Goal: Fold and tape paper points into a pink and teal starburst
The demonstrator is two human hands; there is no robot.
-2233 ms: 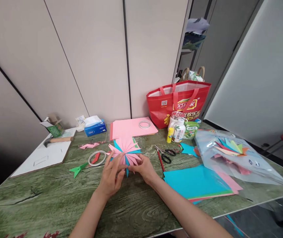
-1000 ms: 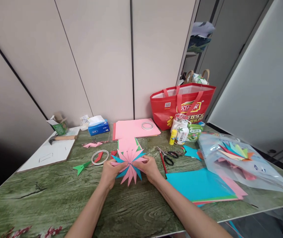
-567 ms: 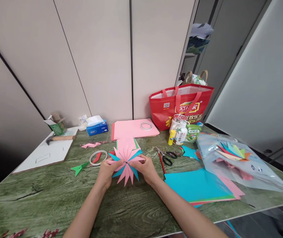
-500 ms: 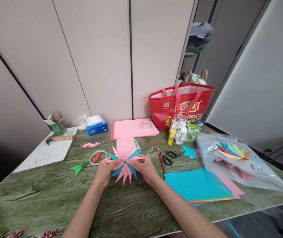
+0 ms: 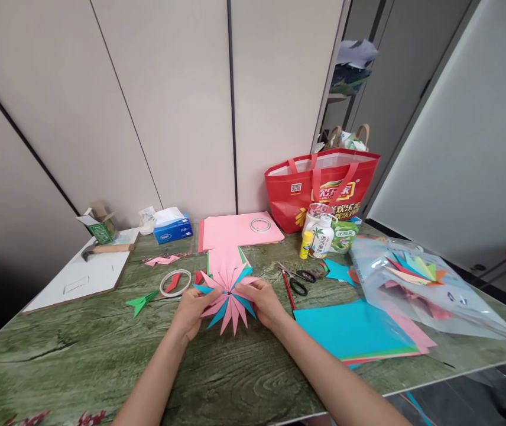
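Both hands hold a round folded-paper flower (image 5: 234,315) with pointed pink and blue petals, above the green wood-grain table. My left hand (image 5: 192,309) pinches its left side, the thumb lying on the petals near the centre. On the opposite side my right hand (image 5: 265,300) grips the petals, with its thumb close to the middle. The fingers behind the paper are hidden. Just beyond the flower lies a small stack of pink and green paper (image 5: 223,258). To the left are a roll of white tape (image 5: 163,285), a red paper piece and a green folded paper piece (image 5: 142,303).
Scissors (image 5: 298,285) and a red pencil (image 5: 288,290) lie right of my hands, beside blue paper sheets (image 5: 350,328). Farther back stand a glue stick (image 5: 306,245), a white bottle (image 5: 323,238) and a red bag (image 5: 286,198). A hammer (image 5: 111,248) rests on a white board at left.
The paper flower has shifted slightly right and turned a little. My right thumb has moved inward over the petals toward the centre; both hands keep hold of it.
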